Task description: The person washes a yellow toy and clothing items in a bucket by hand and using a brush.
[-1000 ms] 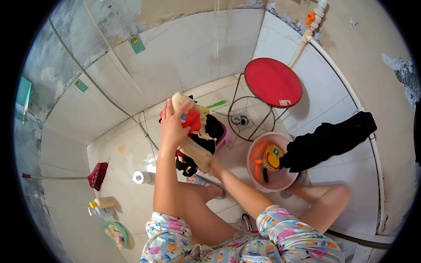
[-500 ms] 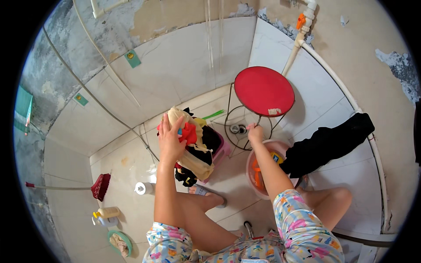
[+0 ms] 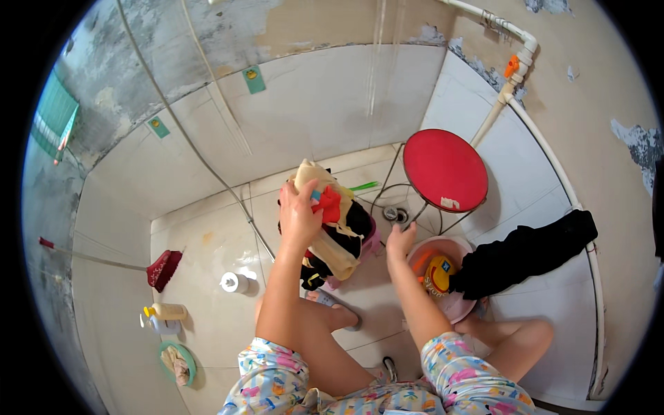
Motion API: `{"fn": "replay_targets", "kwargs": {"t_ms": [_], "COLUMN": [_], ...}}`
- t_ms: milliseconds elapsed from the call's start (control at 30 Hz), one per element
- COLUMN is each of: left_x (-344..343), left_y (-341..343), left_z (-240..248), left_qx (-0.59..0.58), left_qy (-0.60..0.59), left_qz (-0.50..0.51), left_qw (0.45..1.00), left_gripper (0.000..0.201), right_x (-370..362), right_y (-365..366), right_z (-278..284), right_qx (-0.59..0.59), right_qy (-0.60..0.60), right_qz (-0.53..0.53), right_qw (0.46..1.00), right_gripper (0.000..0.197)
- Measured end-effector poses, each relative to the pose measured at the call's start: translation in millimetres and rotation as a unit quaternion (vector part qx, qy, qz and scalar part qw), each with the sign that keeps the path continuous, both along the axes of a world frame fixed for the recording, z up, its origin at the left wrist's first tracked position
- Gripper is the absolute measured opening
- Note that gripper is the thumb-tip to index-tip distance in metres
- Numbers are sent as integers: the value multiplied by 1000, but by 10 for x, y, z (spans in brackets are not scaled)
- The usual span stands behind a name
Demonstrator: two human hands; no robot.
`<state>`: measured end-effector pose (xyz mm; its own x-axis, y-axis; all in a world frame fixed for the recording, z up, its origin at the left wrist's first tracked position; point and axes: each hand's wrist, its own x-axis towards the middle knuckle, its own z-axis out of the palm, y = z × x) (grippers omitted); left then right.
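Note:
My left hand [image 3: 302,213] lies with spread fingers against the side of a heaped pile of clothes [image 3: 337,245], cream, black and red. A red cloth [image 3: 328,205] shows beside its thumb. Under the heap, partly hidden, is a pink plastic container [image 3: 373,238]. My right hand [image 3: 400,243] is closed at the near metal leg of a round stool with a red seat [image 3: 446,166]; its fingertips are partly hidden. Just right of that forearm stands a pink basin [image 3: 446,245] with a yellow packet [image 3: 437,274] and something orange inside.
A black garment [image 3: 532,257] stretches from the wall pipe [image 3: 564,181] to the basin. Floor drain fittings [image 3: 395,214] sit by the stool. On the left are a white bottle [image 3: 234,282], a broom [image 3: 164,270], pump bottles [image 3: 167,312] and a green bowl [image 3: 188,373] holding cloth.
The whole view has shifted, so the scene sits farther right. My right hand and the stool have come slightly nearer to me. My left hand stays against the clothes.

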<state>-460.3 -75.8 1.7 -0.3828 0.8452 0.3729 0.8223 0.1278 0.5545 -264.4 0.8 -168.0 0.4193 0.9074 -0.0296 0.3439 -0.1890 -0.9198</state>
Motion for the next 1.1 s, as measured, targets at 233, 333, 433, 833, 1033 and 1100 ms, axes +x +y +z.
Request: {"fn": "replay_targets", "kwargs": {"t_ms": [233,333,433,833,1033,1100], "left_x": [-118,-232,-309,-97,61,11], "left_y": [-74,-70,-175,-159,-176,-289], "left_z": [-65,-222,-264,-208,-68,-5], "left_qx": [175,-14,-117,-10,-51,-62], "left_qy": [-340,-363,-258,64,-8,19], "left_qz": [35,33,64,73,140,163], "left_qw": [923,931,957,995,989,984], "left_gripper": [36,48,58,52,50,53], "right_x": [-498,-613,-606,771,1388,1386], "right_y": [-1054,-986,-1122,-1338,-1429,-1484], "right_z": [1236,971,973,439,138,122], "right_qx": [310,235,247,72,16,-6], "right_qy": [2,-174,-148,-11,-6,26], "right_qz": [249,350,341,197,145,138], "right_qw": [918,890,895,978,989,990], "right_gripper": [43,43,41,16,15,16]}}
